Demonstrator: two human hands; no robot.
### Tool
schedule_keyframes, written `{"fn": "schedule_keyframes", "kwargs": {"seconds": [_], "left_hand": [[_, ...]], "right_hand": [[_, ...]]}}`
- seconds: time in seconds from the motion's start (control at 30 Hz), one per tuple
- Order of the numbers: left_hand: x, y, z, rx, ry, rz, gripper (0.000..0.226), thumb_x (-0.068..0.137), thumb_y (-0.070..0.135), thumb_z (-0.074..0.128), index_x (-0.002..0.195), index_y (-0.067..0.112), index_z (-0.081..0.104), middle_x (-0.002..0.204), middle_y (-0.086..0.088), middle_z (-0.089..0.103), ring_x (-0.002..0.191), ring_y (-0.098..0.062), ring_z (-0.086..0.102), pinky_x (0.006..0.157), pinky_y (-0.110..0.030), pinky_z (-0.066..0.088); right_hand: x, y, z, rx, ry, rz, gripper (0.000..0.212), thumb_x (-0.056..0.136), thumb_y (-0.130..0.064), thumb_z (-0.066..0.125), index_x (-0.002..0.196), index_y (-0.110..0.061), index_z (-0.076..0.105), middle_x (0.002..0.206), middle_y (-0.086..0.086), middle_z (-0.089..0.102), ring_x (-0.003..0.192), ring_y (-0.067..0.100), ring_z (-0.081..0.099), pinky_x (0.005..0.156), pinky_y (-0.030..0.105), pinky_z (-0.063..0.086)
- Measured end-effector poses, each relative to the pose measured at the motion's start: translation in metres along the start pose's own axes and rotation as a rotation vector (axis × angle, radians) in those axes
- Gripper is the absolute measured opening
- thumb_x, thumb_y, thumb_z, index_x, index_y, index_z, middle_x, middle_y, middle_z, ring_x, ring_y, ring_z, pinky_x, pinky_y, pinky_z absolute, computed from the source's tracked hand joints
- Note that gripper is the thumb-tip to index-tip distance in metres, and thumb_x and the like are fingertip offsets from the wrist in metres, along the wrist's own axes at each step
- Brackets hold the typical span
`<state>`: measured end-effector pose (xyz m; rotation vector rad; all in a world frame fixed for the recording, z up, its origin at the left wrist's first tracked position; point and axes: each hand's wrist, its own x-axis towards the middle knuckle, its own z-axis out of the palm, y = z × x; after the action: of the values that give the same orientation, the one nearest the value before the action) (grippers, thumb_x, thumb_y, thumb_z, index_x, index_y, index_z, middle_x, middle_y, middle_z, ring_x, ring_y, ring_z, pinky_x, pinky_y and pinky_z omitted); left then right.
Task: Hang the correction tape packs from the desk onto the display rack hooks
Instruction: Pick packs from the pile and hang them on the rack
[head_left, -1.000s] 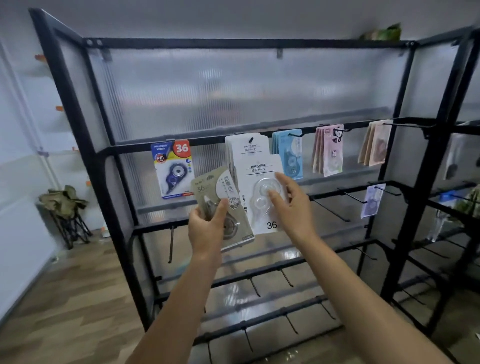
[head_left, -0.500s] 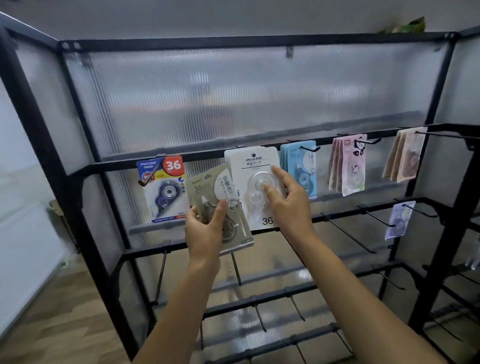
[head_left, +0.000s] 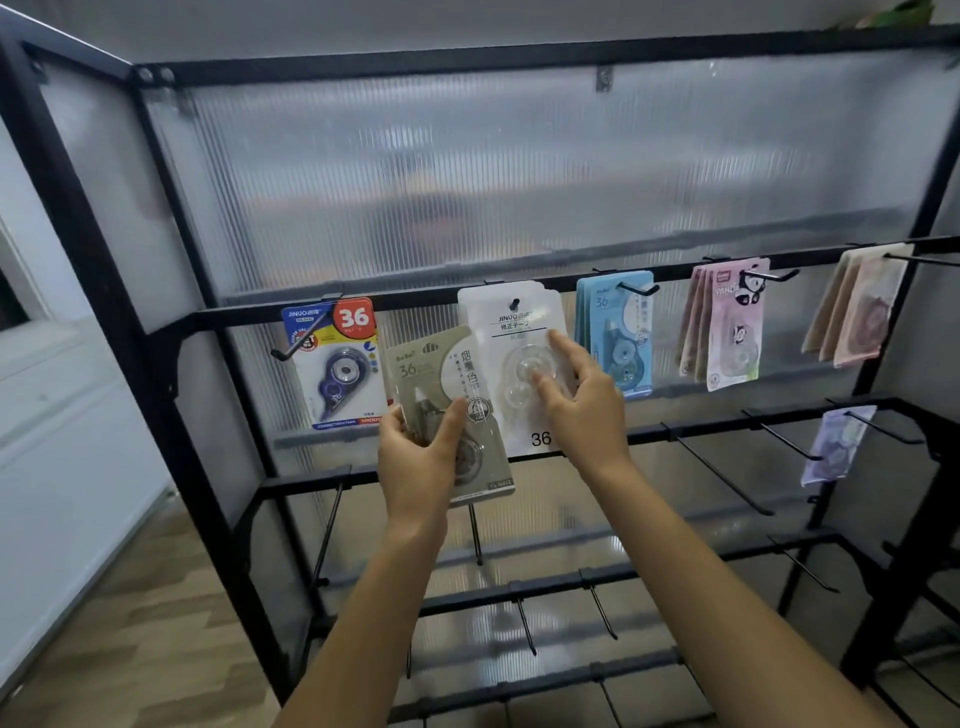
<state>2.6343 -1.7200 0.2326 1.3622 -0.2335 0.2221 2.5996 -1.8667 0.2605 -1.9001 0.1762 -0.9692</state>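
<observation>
In front of you stands the black metal display rack (head_left: 156, 291) with its ribbed translucent back panel (head_left: 519, 182), several horizontal bars running across it and thin black hooks jutting out toward you. Along the upper bar hang, from left to right, a blue-and-yellow correction tape pack with a red "36" circle (head_left: 335, 364), a white correction tape pack with a clear blister (head_left: 511, 338), a bunch of light blue packs (head_left: 618, 332), a bunch of pink packs (head_left: 727, 327) and a bunch of beige packs (head_left: 857, 306). One pale purple pack (head_left: 834, 444) hangs on the bar below, far right.

Your right hand (head_left: 582, 405) is at the white pack, which sits on its hook (head_left: 515, 302) through the slot at its top. Your fingers are mostly straight and spread, and their tips rest on the clear blister at the pack's middle; the hand does not close around it. The pack's lower edge with the "36" print shows between your two wrists.

Your left hand (head_left: 415, 457) grips a grey-green correction tape pack marked "36" (head_left: 441, 374) by its lower half, thumb across the front and fingers curled behind. That pack tilts a little to the left, its top rising above your hand, just left of the white pack and overlapping its edge, in front of the upper bar and off any hook.
</observation>
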Motion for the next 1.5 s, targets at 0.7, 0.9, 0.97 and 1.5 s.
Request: {"fn": "schedule_keyframes", "kwargs": {"seconds": [0.7,0.9,0.97,1.5], "left_hand": [[-0.036,0.001,0.072,0.251,-0.289,0.273,0.045,0.073,0.038,0.079,0.106,0.023,0.052,0.087,0.017,0.062,0.08,0.011,0.061,0.061,-0.002,0.044],[-0.055,-0.015,0.125,0.228,-0.404,0.261,0.042,0.077,0.031,0.077,0.109,0.021,0.051,0.088,0.021,0.061,0.081,0.015,0.06,0.062,-0.002,0.044],[-0.061,-0.023,0.146,0.259,-0.423,0.273,0.036,0.082,0.029,0.074,0.108,0.021,0.051,0.083,0.02,0.06,0.076,0.014,0.059,0.059,-0.003,0.042],[-0.124,-0.122,0.321,0.552,-0.544,-0.011,0.01,0.093,0.033,0.059,0.102,0.031,0.057,0.093,0.011,0.066,0.08,-0.005,0.06,0.066,-0.014,0.045]], "right_hand": [[-0.033,0.034,-0.04,0.17,0.313,0.081,0.022,0.091,-0.035,0.039,0.087,-0.033,0.061,0.085,-0.012,0.067,0.081,0.006,0.063,0.068,0.021,0.051],[-0.029,0.065,-0.085,0.253,0.304,0.064,0.032,0.094,-0.041,0.034,0.079,-0.03,0.059,0.077,-0.008,0.065,0.075,0.01,0.06,0.07,0.034,0.049],[-0.024,0.08,-0.102,0.263,0.306,0.068,0.033,0.095,-0.04,0.036,0.076,-0.022,0.056,0.07,-0.007,0.057,0.067,0.01,0.053,0.063,0.032,0.045],[0.012,0.243,-0.255,0.183,0.208,0.391,0.024,0.096,-0.025,0.052,0.076,-0.014,0.055,0.062,-0.001,0.053,0.057,0.005,0.049,0.059,0.028,0.042]]}}
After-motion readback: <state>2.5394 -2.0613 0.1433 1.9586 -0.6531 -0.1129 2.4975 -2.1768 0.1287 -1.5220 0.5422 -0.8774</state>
